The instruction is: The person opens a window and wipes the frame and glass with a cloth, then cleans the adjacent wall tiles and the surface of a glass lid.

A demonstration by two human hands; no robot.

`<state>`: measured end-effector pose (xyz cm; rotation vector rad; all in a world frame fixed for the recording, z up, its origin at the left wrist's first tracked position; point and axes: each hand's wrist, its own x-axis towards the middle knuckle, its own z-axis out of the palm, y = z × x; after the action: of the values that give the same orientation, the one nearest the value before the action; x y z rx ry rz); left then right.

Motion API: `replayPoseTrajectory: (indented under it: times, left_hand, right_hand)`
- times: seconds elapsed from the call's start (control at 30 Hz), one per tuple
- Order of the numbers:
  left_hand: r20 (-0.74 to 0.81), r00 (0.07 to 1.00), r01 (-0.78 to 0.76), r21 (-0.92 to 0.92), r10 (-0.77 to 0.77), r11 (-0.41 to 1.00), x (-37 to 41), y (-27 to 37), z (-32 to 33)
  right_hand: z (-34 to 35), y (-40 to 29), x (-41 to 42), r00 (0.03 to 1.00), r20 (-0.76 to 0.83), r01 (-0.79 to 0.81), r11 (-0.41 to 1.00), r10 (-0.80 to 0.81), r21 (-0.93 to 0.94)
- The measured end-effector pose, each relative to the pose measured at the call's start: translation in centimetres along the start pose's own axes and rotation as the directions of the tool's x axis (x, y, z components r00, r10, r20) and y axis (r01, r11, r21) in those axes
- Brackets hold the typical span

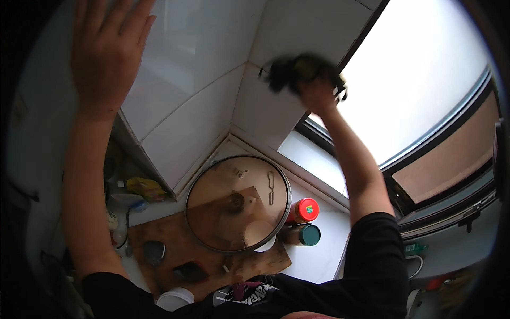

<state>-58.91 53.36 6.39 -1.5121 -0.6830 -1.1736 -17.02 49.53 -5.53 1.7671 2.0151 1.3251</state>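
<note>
My left hand (109, 52) is raised at the upper left with its fingers apart, before the white tiled wall (191, 52); it holds nothing. At the upper centre right, my right hand (318, 93) grips a dark, motion-blurred cloth-like bundle (297, 73) near the tiled corner, beside the window frame. Blur hides what the bundle is and whether it touches the wall. Below both hands, a round glass lid (223, 191) with a metal rim leans or lies over a wooden board (179, 227) on the counter.
A red-lidded jar (306, 209) and a green-lidded jar (310, 235) stand right of the glass lid. A dark spatula-like utensil (154, 251), a dark flat object (191, 272) and a white tub (175, 299) are nearer me. Yellow packaging (145, 188) lies left. The bright window (418, 71) is at right.
</note>
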Motion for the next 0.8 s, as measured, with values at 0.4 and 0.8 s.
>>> replayPoseTrajectory:
  times: [0.4, 0.8]
  left_hand:
    - [-0.027, 1.0, -0.013, -0.164, 0.009, 0.986, -0.5, -1.8, -0.3]
    - [0.036, 0.998, 0.053, -0.229, -0.047, 0.972, -0.2, -2.0, -0.2]
  right_hand:
    - [-7.3, 0.6, -1.2, 0.99, 0.058, -0.125, 0.99, 0.129, -0.063]
    - [-24.6, 3.9, 23.9, 0.888, -0.097, 0.201, -0.189, 0.45, 0.961]
